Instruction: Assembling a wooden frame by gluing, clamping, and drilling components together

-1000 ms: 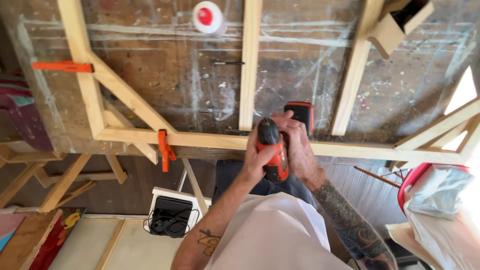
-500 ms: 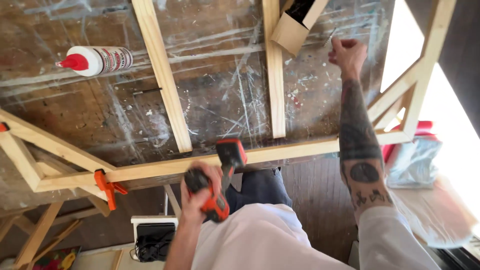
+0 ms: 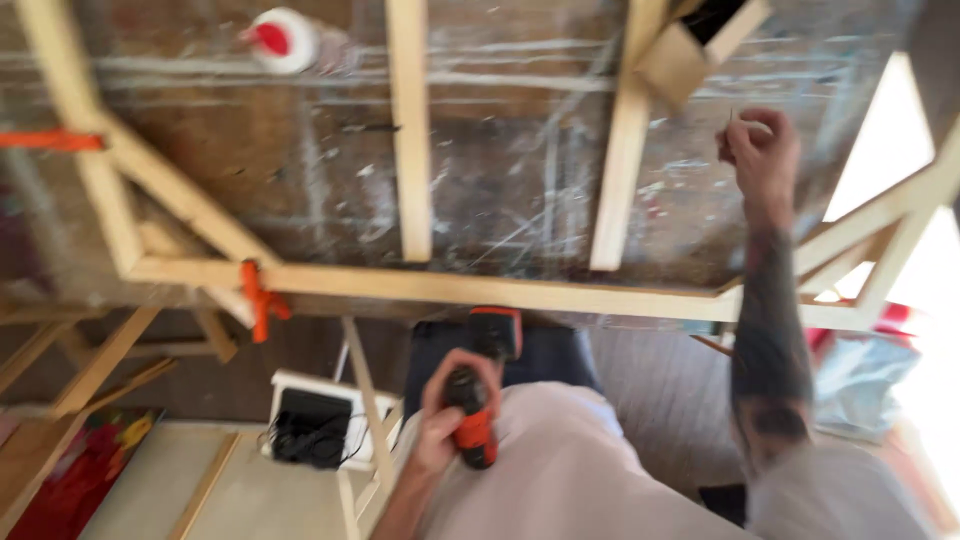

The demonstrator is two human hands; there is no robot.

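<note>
Your left hand (image 3: 445, 415) is wrapped tight around the grip of a red-and-black cordless drill (image 3: 478, 395), held low against your white shirt, below the near edge of the workbench. The drill's black battery end points up toward the near rail of a pale wooden frame (image 3: 480, 288) just above that hand.

Your right hand (image 3: 762, 152) is raised well away over the bench, arm stretched out, with the fingers curled together around something thin and small; the blur makes it impossible to tell what it is. Just up and to the left of this hand sits a small open cardboard box (image 3: 690, 50), resting across one of the frame's upright slats. Under the hand lies the scuffed, plastic-covered bench top (image 3: 520, 190).

Left of your left hand, an orange clamp (image 3: 258, 300) grips the frame's near rail at the corner where a diagonal brace meets it. Far up and left of both hands lies a white bottle with a red cap (image 3: 280, 40) on the bench. Below and left of the left hand, on the floor, is a white case with black cables (image 3: 312, 425).
</note>
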